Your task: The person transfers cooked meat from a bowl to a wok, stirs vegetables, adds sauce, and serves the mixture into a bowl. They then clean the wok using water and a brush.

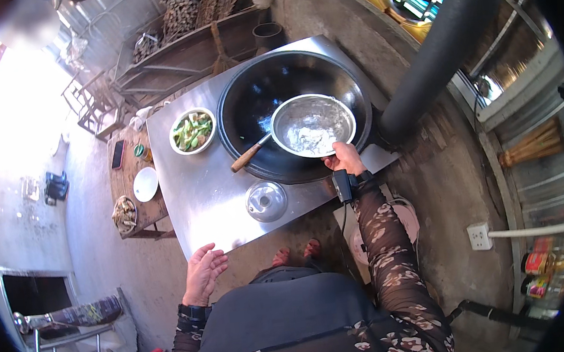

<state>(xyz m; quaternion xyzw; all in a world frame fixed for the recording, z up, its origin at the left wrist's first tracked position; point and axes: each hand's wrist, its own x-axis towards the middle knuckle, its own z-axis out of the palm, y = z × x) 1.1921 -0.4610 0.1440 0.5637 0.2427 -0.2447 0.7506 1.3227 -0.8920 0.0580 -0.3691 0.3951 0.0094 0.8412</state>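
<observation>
My right hand [345,160] grips the near rim of a metal basin [313,125], which is over a large black wok [254,85] and has what looks like clear liquid inside. A wooden-handled utensil [247,156] reaches into the wok from its left edge, its far end hidden behind the basin. My left hand [205,273] is empty with its fingers apart, by the front edge of the metal stove top [187,184]. A round metal lid [266,201] lies near that edge. Left of the wok stands a white-rimmed bowl of chopped green vegetables [193,131].
A wooden table [129,179] at the left holds a phone [118,154], a green-lidded jar [142,152], a white bowl [146,184] and a filled dish [124,215]. A thick black pipe [432,57] rises right of the wok. Below it stands a pink round object [406,218].
</observation>
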